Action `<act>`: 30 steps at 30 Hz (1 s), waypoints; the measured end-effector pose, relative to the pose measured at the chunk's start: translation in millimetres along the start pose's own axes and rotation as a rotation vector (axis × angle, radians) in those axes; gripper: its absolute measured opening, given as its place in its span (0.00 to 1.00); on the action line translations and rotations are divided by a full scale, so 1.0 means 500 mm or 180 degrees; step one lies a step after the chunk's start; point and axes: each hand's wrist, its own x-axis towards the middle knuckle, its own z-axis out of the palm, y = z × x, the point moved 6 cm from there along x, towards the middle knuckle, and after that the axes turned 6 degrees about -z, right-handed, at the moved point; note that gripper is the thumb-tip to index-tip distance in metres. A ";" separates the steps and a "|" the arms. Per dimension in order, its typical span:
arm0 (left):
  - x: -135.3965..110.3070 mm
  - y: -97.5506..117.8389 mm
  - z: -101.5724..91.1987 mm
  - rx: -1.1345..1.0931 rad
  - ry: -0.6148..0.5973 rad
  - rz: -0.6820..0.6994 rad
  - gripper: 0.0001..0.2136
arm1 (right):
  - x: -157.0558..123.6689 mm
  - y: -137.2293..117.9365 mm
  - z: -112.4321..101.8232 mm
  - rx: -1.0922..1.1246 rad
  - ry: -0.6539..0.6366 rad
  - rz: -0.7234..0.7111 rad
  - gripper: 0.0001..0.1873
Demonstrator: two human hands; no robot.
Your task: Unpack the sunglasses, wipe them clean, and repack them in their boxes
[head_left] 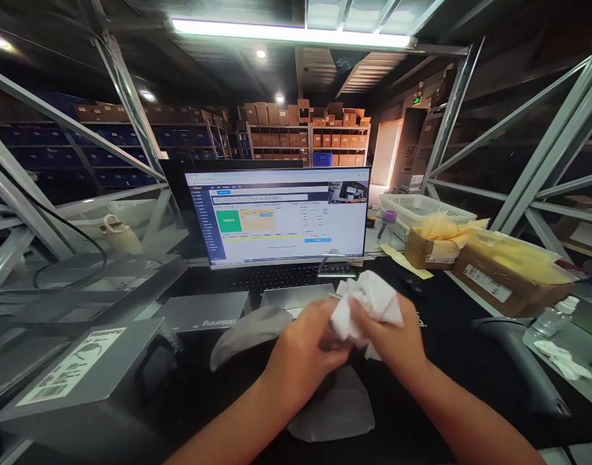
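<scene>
My right hand (397, 332) grips a crumpled white wipe (368, 300), possibly tissue or soft cloth, bunched up in front of the monitor. Touching or close beside it, my left hand (306, 342) has its fingers curled; whatever they hold is hidden behind them. A grey, soft pouch-like piece (250, 332) lies left of my left hand, and a second grey piece (335, 410) is below my hands on the black mat. Behind the hands stand an opened grey box (296, 296) and a flat grey box (206, 310) with lettering.
A lit monitor (281, 219) and a keyboard (271, 276) stand ahead. At left is a large grey box (83, 381) with a label. To the right are a barcode scanner (523, 368), a clear spray bottle (552, 316), a mouse (412, 284) and cardboard boxes (494, 278) with yellow packaging.
</scene>
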 end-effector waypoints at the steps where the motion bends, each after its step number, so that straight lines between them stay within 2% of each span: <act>1: -0.001 -0.005 -0.005 0.0035 0.0099 -0.0112 0.26 | -0.008 -0.010 0.014 -0.0140 -0.0197 -0.0311 0.13; 3: -0.001 -0.014 -0.014 0.0042 0.0270 -0.0299 0.27 | -0.023 -0.030 0.042 -0.0298 -0.0662 -0.0987 0.16; 5: 0.000 -0.022 -0.012 -0.0142 0.0192 -0.0504 0.29 | -0.030 -0.037 0.052 -0.0282 -0.1003 -0.1302 0.17; 7: 0.003 -0.029 -0.003 -0.0464 -0.0145 -0.0757 0.36 | -0.014 -0.024 0.035 -0.0185 -0.1044 -0.0964 0.14; 9: 0.004 -0.032 0.004 -0.0673 -0.0584 -0.0948 0.44 | 0.012 -0.005 -0.002 -0.0150 -0.0895 -0.0439 0.12; 10: 0.004 -0.031 0.002 -0.0661 -0.0753 -0.0949 0.44 | 0.025 0.003 -0.022 -0.0164 -0.0842 -0.0265 0.11; 12: 0.006 -0.022 -0.015 -0.0423 -0.0899 -0.0741 0.36 | 0.048 0.010 -0.057 -0.0237 -0.0874 -0.0159 0.09; 14: 0.006 -0.005 -0.041 -0.0132 -0.0837 -0.0311 0.23 | 0.066 0.012 -0.086 -0.0309 -0.0934 -0.0199 0.08; 16: 0.004 0.021 -0.065 0.0051 -0.0674 0.0211 0.15 | 0.078 0.013 -0.113 -0.0372 -0.0823 -0.0229 0.07; 18: 0.000 0.048 -0.088 0.0262 -0.0323 0.0672 0.13 | 0.082 0.013 -0.128 -0.0446 -0.0795 -0.0206 0.07; 20: -0.002 0.068 -0.100 0.0677 0.0120 0.0878 0.15 | 0.076 0.009 -0.125 -0.0469 -0.1034 -0.0147 0.08; 22: 0.000 0.075 -0.093 0.1123 0.0283 0.0820 0.22 | 0.063 0.000 -0.110 -0.0443 -0.1401 -0.0119 0.10; 25: 0.008 0.062 -0.055 0.1250 -0.0185 0.0588 0.32 | 0.037 -0.020 -0.074 -0.0419 -0.2008 -0.0369 0.14; 28: 0.014 0.038 -0.028 0.0904 -0.0589 0.0402 0.30 | 0.015 -0.034 -0.039 -0.0430 -0.2410 -0.0739 0.14; 30: 0.018 0.023 -0.023 0.0661 -0.0650 0.0235 0.27 | 0.013 -0.033 -0.030 -0.0472 -0.2388 -0.0810 0.12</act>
